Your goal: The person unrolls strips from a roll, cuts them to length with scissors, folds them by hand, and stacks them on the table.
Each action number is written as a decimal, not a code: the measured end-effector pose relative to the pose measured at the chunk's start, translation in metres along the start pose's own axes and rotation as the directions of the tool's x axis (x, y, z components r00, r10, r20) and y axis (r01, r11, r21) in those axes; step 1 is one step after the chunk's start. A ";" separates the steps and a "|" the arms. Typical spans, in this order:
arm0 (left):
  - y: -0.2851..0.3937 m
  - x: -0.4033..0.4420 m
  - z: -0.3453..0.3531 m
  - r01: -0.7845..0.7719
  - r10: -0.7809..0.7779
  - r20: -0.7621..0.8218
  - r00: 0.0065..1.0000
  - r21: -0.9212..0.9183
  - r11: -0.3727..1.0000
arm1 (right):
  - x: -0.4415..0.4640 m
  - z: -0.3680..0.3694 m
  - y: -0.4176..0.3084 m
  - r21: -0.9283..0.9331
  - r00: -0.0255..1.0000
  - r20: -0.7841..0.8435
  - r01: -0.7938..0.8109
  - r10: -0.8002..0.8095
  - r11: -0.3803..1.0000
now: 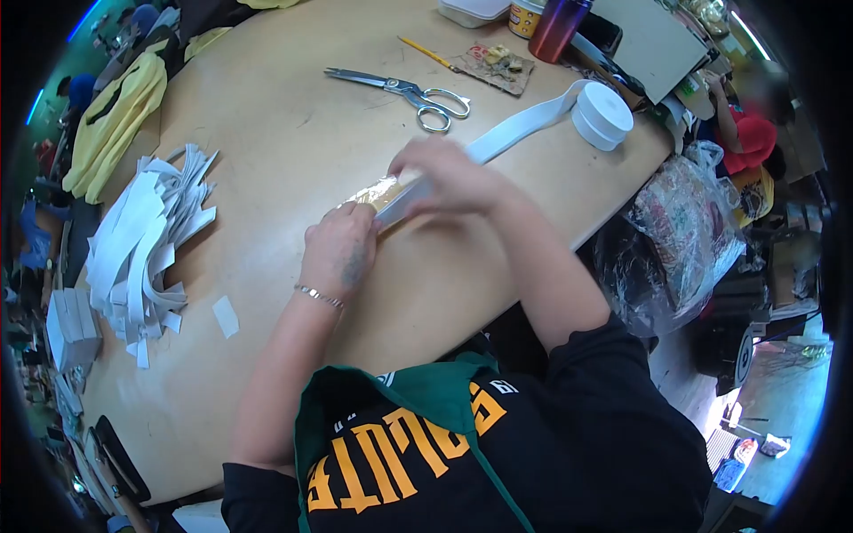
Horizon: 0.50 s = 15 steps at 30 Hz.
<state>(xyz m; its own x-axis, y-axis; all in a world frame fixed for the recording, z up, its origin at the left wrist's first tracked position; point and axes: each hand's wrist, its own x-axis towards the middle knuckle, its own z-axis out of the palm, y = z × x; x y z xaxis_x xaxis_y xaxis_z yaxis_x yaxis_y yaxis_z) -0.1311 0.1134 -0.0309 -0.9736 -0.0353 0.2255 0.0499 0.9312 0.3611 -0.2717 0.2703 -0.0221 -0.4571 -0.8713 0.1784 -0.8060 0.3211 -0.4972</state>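
A white elastic band (524, 127) runs from its roll (604, 115) across the table to my hands. Under them lies a flat, yellowish piece with a shiny, tape-like surface (378, 192), and the band lies along its near side. My left hand (342, 244) is closed over the left end of this piece and the band, pressing them at the table. My right hand (453, 178), slightly blurred, curls around the band farther along; its fingertips are partly hidden.
Scissors (404, 91) lie beyond my hands, with a yellow pencil-like stick (428, 55) and a cardboard scrap (498, 67) behind. Cut white strips (147, 240) are heaped at left, near one loose piece (226, 317). A dark tumbler (559, 28) stands at back. Another person (751, 133) is at right.
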 end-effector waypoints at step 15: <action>-0.011 -0.100 -0.082 0.089 -0.081 0.102 0.992 -0.070 0.994 | -0.043 -0.062 0.133 -0.696 0.710 -0.605 -0.691 0.359 0.194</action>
<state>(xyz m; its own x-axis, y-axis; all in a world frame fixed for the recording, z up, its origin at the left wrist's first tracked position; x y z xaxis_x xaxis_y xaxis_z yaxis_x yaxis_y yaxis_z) -0.0156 0.0764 0.0170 -0.9920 -0.0738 0.1023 -0.0212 0.8968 0.4419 -0.3821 0.3735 -0.0429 -0.8419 -0.2789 0.4620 -0.1022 0.9230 0.3708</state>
